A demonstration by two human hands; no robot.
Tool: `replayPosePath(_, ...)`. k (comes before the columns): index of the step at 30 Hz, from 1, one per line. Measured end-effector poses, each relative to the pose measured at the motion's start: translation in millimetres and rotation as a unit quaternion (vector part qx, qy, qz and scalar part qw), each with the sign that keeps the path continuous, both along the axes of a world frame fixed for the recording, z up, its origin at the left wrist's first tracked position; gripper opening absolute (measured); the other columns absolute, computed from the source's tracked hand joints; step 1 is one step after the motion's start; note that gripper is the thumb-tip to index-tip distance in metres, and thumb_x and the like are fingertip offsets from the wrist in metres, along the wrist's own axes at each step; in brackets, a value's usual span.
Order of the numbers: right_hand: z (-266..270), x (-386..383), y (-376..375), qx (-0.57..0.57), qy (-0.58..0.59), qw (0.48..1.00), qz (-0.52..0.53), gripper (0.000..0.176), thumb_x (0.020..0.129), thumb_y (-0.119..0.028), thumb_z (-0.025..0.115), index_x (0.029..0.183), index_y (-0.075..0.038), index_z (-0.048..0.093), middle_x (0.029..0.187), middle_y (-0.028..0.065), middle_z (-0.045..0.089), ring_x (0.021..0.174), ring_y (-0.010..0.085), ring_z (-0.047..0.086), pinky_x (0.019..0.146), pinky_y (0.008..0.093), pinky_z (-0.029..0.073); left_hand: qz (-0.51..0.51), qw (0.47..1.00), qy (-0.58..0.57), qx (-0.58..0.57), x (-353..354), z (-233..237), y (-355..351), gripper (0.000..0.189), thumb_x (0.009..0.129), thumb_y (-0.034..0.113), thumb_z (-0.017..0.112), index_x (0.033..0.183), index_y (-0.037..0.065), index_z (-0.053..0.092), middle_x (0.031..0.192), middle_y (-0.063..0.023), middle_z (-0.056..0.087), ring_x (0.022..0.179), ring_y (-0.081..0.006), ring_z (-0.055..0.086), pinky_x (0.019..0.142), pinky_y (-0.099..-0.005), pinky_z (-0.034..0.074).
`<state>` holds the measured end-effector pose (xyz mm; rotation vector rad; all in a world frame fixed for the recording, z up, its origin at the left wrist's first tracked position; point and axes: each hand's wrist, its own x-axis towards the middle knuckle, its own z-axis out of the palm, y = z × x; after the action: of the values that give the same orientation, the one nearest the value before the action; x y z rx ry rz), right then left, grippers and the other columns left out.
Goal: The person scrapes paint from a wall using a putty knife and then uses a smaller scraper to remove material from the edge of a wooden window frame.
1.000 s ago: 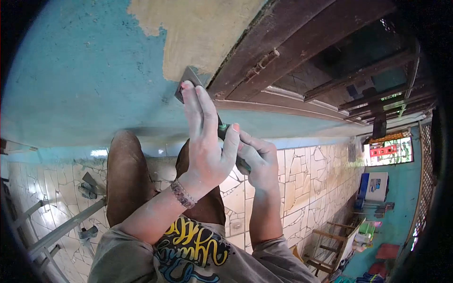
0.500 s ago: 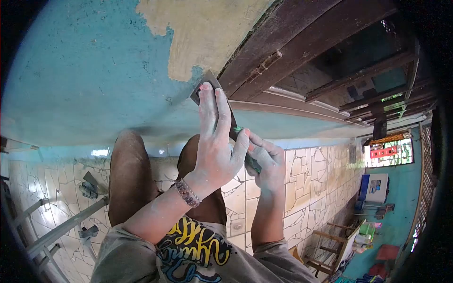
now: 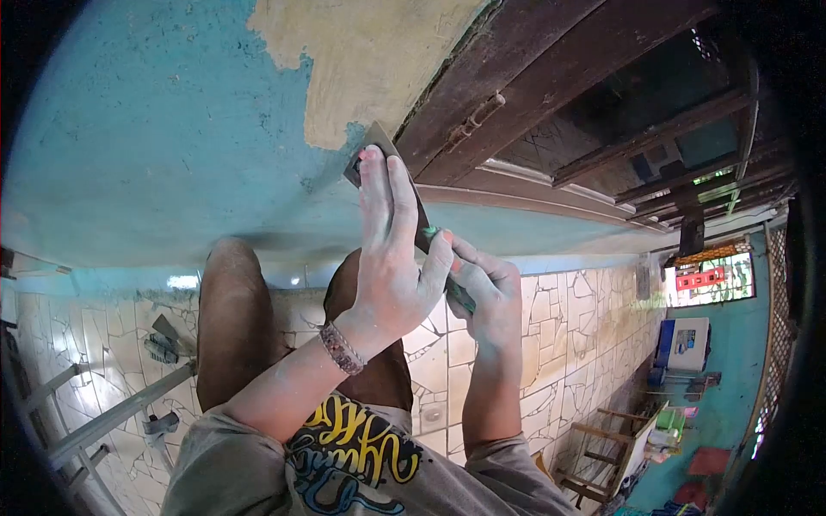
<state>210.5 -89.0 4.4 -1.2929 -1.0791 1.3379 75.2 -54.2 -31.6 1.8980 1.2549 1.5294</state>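
My right hand (image 3: 490,301) is closed round the green handle (image 3: 462,297) of a wide, flat-bladed scraper (image 3: 375,136). Stretched over that blade are the fingers of my left hand (image 3: 389,258), lying flat, with the thumb beside the right hand's fingertips near the handle. Both hands are coated in pale dust. The blade's tip rests at the lower end of a bare beige patch (image 3: 353,77) in the blue painted wall (image 3: 172,129), next to the dark wooden frame (image 3: 516,103). My left hand covers much of the blade.
Metal bars (image 3: 129,417) stand at the lower left, close to my leg. A small flat tool (image 3: 162,340) lies on the pale stone-patterned floor (image 3: 551,335). Farther right are a wooden rack (image 3: 602,447), a white-and-blue box (image 3: 684,344) and a window (image 3: 710,279).
Both hands and the scraper have shifted very slightly; the grip looks the same. The view has moved a little.
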Motion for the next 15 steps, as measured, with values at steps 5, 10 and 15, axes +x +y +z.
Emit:
replayPosePath(5,5,-1,-7,0.002,-0.012,1.000,-0.001,0.028,0.092,-0.009,0.061,0.119,0.000,0.066,0.064,-0.0047,0.051,0.048,0.0004,0.035,0.042,0.0189,0.024,-0.018,1.000,-0.003,-0.007,-2,1,-3,0.080,0.094,0.022,0.052,0.148,-0.010,0.004,0.152,-0.0370,0.002,0.144,-0.0472,0.005,0.116,-0.0451,0.015)
replayPosePath(10,-2,-7,-8,-0.008,0.010,1.000,-0.011,0.028,0.092,-0.006,0.060,0.119,0.000,0.066,0.065,-0.0048,0.052,0.049,0.0008,0.035,0.043,0.0188,0.025,0.002,1.000,-0.009,0.003,0,-4,-3,0.079,0.094,0.021,0.052,0.148,-0.010,0.005,0.153,-0.0367,0.003,0.144,-0.0469,0.005,0.116,-0.0452,0.015)
replayPosePath(15,2,-9,2,0.003,-0.032,0.999,0.015,0.029,0.090,-0.005,0.060,0.118,-0.001,0.067,0.069,-0.0040,0.056,0.050,0.0015,0.039,0.045,0.0186,0.028,0.019,0.999,-0.044,0.020,-3,-6,-1,0.077,0.094,0.020,0.052,0.148,-0.010,0.006,0.153,-0.0366,0.002,0.144,-0.0464,0.004,0.116,-0.0452,0.014)
